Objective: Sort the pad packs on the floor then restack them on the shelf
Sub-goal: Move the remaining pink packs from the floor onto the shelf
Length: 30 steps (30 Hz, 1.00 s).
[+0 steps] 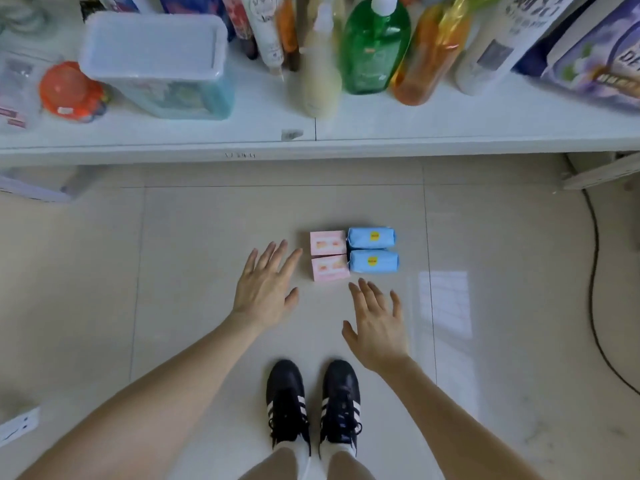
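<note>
Black shoes (285,400) stand just behind two hands. Left hand (266,289) and right hand (377,327) are spread flat, holding nothing, just short of the packs. On the floor (207,237), two pink packs (329,242) touch two blue packs (372,237) with yellow stickers. Lidded tub (152,46) on the shelf (450,123): contents blurred.

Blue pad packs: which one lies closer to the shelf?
The far blue pack, beside the far pink pack; the other blue pack lies nearer the right hand.
</note>
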Tool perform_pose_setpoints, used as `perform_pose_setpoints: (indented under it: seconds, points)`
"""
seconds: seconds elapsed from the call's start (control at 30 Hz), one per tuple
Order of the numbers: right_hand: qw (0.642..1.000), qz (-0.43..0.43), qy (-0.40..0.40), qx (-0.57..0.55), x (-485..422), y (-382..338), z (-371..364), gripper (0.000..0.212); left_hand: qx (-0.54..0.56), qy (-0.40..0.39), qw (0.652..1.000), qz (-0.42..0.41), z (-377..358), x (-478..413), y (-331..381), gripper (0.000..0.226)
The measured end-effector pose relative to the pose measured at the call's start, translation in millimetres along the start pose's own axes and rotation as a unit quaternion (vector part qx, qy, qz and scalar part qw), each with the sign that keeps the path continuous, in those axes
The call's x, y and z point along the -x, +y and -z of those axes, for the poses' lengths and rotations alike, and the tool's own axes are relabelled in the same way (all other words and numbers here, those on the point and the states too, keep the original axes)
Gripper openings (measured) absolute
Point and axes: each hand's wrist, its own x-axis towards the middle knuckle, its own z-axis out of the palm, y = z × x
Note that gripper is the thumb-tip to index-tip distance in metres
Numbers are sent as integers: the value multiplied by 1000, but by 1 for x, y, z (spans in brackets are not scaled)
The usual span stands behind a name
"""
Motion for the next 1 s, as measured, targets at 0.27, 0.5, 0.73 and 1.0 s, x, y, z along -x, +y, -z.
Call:
perform_pose_setpoints:
  seconds: [0.27,0.5,0.73,1.0]
  points:
    - [1000,14,13,2,-83,10,-102,80,-3,-17,1000,-17,-96,-90,-28,71]
    - [997,40,50,31,-124,18,-152,85,-8,-28,997,-65,-136,-140,-40,74]
    - [991,60,87,82,-123,22,-171,72,-3,-46,993,-108,-153,-160,-41,73]
    - [986,71,119,89,-119,19,-181,63,-11,-65,989,-130,-157,-174,-39,75]
